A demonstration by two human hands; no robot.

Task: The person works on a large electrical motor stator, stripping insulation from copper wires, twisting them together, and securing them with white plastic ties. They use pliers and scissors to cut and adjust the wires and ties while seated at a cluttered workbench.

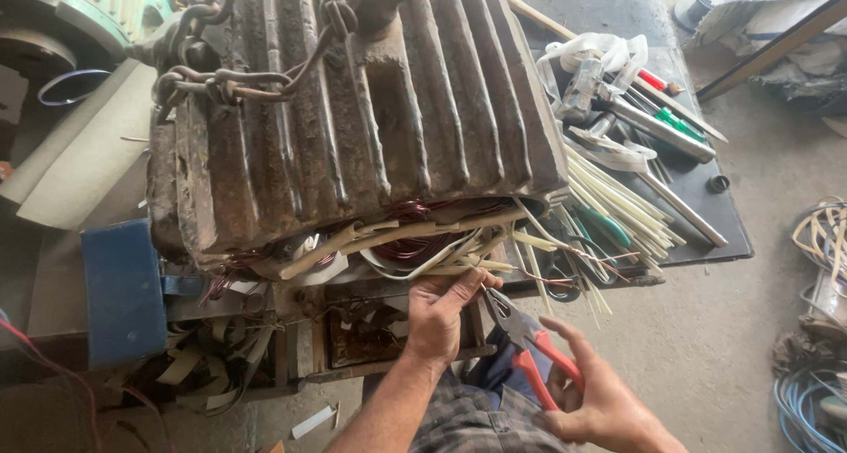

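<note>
Rusty chain (231,84) at eleven o'clock, blue block (122,290) at eight o'clock, green-handled screwdriver (681,125) at two o'clock among tools on a dark tray (706,208), coiled blue cable (805,402) at four o'clock

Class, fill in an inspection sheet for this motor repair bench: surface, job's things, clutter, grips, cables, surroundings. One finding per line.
Surface: dark workbench, crowded with tools.
Job's things: rusty ribbed motor housing, copper windings and pale sleeving exposed at its open end.
Clutter: screwdrivers, cream sleeving sticks, paper scraps below the bench.
Grips: left hand pinches sleeved leads at the winding; right hand holds red-handled pliers.
Cables: chain around the housing; coiled wire on the floor.
Surroundings: concrete floor; green machine at the upper left.
</note>
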